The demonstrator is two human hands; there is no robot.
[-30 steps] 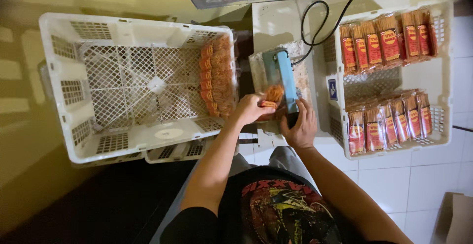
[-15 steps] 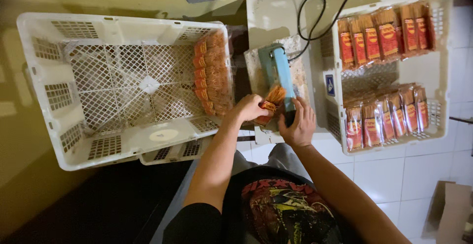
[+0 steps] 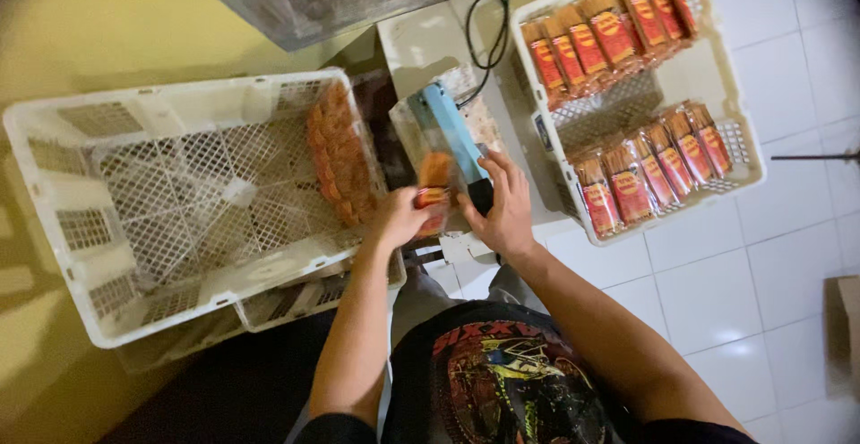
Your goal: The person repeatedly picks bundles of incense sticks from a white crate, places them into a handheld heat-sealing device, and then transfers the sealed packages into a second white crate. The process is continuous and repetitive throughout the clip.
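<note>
Sealing step in hand: left hand in closed grip on orange-labelled clear snack packet, under blue heat-sealer arm; right hand clasped on black handle at twelve o'clock. Sealed packets lining white lattice crate at ten o'clock.

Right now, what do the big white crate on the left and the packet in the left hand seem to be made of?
The white crate looks like moulded hard plastic with a matt finish: its lattice floor and slotted walls look moulded in one piece. The packet in the left hand looks like thin clear plastic film, slightly glossy, since the orange-brown contents show through; motion blur leaves this uncertain.
</note>
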